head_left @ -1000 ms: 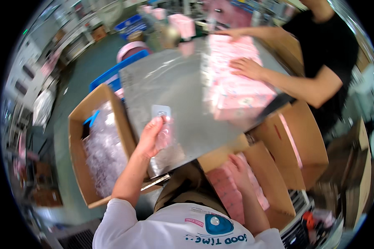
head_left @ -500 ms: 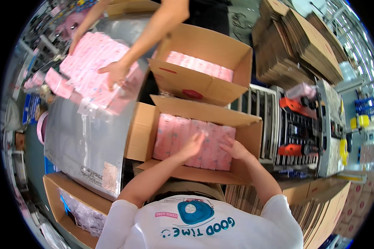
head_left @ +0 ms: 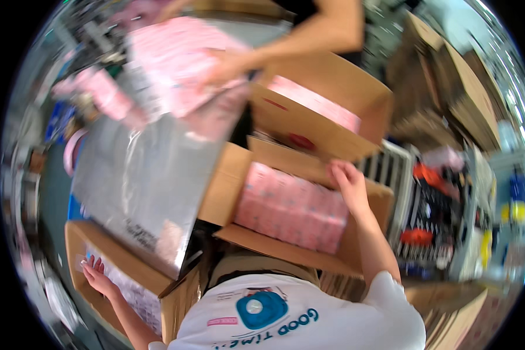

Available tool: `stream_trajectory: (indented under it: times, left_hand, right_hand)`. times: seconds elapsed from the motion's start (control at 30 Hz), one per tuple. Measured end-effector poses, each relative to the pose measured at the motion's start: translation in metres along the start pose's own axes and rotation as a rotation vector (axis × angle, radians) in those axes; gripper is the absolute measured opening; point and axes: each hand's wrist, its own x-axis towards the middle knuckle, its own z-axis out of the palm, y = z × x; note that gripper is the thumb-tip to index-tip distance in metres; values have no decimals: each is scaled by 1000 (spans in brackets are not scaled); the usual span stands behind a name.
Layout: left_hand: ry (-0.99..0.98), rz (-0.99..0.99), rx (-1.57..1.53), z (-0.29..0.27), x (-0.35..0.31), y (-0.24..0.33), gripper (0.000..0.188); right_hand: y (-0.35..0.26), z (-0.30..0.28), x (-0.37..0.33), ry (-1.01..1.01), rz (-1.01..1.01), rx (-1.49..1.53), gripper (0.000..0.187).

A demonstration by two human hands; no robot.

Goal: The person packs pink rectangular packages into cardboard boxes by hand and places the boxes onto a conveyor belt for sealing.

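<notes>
Left hand (head_left: 101, 280) stretched over a scrap carton (head_left: 125, 256) of clear plastic (head_left: 143, 298), fingers parted, right hand (head_left: 348, 178) at a second carton's (head_left: 286, 240) far edge, fingers bunched, pinch unclear, pink packs (head_left: 291, 204) inside, both hands gone from over them.

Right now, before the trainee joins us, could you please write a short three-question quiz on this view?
1. The left hand is over which: A) stacked flattened cardboard, B) a carton of clear plastic, C) orange-and-black equipment?
2. True or false: the flapped carton of pink packs nearest the right hand is closed.
3. Fill in: The co-worker's hand is at a pink stack on the grey ____.

Key: 1. B. 2. False; it is open, with the packs showing. 3. Metal table.
</notes>
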Motion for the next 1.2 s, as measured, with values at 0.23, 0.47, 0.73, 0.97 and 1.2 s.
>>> stream_trajectory:
  times: [0.23, 0.47, 0.73, 0.97, 1.2]
  left_hand:
    - [-745, -65, 1331, -174, 41, -114, 40]
    - [-606, 186, 797, -12, 105, 39, 44]
    - [-743, 700, 570, 294, 259, 81, 56]
    - [-546, 749, 652, 480, 304, 186, 62]
    - [-667, 581, 884, 545, 315, 169, 56]
  right_hand:
    - [-25, 156, 45, -545, -144, -179, 27]
    - [-97, 305, 76, -894, -320, -261, 32]
    - [-154, 433, 116, -990, -467, -491, 39]
    - [-169, 521, 193, -558, -968, -867, 61]
    - [-129, 597, 196, -580, -626, -1181, 90]
